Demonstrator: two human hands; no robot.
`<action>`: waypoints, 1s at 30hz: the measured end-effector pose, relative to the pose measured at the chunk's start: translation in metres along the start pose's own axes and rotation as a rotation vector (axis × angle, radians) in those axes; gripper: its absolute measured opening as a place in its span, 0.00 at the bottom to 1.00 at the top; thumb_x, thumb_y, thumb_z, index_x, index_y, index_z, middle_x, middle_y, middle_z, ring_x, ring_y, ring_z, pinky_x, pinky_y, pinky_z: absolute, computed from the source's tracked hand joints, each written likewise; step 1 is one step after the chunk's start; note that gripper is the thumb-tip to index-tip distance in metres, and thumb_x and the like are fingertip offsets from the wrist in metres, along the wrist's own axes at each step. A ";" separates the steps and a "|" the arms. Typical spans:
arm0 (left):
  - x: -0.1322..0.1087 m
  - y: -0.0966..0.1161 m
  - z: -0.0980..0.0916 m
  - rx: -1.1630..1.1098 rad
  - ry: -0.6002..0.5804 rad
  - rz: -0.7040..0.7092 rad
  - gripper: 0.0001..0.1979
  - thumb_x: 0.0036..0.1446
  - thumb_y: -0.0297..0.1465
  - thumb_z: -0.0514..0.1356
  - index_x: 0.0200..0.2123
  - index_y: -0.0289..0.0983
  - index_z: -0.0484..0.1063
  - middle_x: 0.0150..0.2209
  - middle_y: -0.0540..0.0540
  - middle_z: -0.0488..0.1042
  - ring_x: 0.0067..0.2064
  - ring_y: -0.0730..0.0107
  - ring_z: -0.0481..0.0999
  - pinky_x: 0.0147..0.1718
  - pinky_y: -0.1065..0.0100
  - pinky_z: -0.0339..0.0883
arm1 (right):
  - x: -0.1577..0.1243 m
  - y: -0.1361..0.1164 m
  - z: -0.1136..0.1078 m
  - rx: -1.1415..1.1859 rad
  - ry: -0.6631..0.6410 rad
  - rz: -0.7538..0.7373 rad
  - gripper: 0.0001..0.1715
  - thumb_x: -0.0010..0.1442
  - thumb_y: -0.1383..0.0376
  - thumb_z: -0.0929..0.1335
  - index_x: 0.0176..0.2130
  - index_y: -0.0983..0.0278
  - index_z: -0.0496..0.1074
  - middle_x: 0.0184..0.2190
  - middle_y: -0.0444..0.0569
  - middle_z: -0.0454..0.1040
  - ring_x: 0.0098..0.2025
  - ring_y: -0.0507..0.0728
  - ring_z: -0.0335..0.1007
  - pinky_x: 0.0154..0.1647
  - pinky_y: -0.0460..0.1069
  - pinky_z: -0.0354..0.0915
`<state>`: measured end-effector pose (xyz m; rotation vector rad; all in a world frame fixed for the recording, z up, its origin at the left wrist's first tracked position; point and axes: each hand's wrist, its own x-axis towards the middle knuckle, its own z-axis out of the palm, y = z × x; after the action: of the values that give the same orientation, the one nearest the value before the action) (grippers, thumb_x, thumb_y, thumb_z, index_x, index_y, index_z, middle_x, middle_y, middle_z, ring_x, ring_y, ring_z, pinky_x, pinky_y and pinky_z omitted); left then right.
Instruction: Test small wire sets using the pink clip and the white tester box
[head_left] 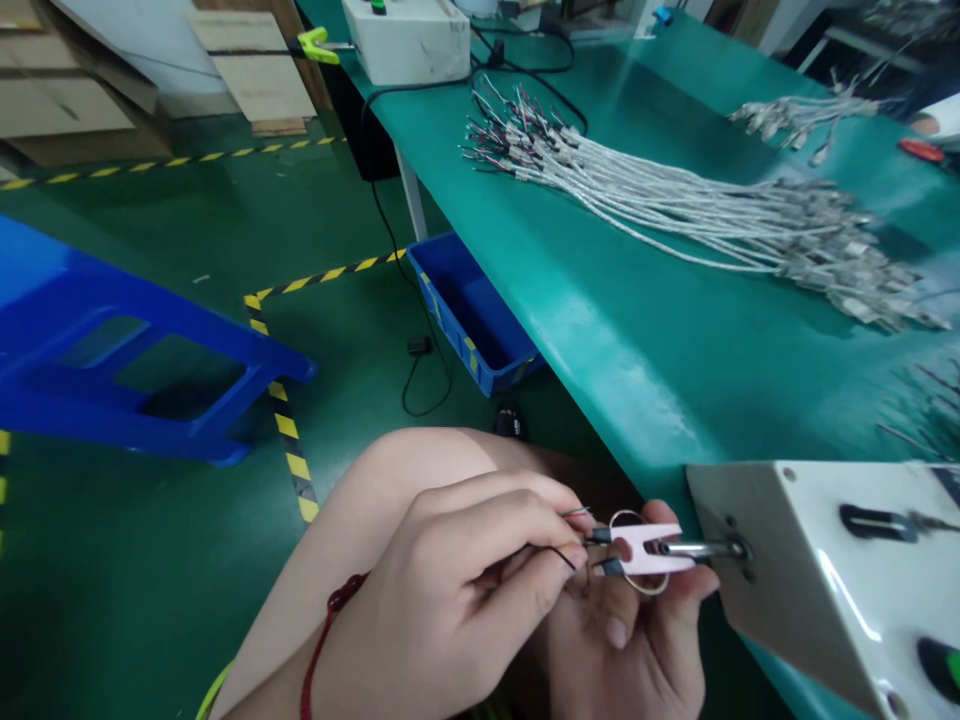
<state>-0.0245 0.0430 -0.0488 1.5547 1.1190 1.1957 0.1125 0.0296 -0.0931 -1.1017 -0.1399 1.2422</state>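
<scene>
My left hand (442,590), with a red cord bracelet at the wrist, pinches several thin wires (570,540) between thumb and fingers. Their small black tips (604,537) reach a pink forked holder (645,550), which has a thin pale loop around it. The holder sits on a metal rod (697,549) projecting from a white metal box (817,570) on the green workbench (600,340). My right hand (630,640) lies below, its fingers curled up against the holder's underside. The wire ends are partly hidden by my fingers.
A large bundle of braided cables (675,200) and a smaller bundle (802,115) lie on the bench. Below its edge stand a blue crate (469,315) and a tipped blue plastic stool (135,340). Another white box (405,40) stands at the far end.
</scene>
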 end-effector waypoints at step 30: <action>-0.003 0.006 0.007 0.128 0.015 0.026 0.14 0.64 0.15 0.61 0.41 0.40 0.79 0.47 0.49 0.84 0.46 0.68 0.84 0.48 0.70 0.79 | 0.001 -0.001 0.000 -0.021 -0.050 -0.034 0.24 0.52 0.43 0.80 0.42 0.53 0.87 0.14 0.34 0.52 0.19 0.47 0.43 0.27 0.44 0.66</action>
<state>-0.0175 0.0377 -0.0448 1.6642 1.2086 1.1736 0.1136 0.0300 -0.0928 -1.0825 -0.2089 1.2400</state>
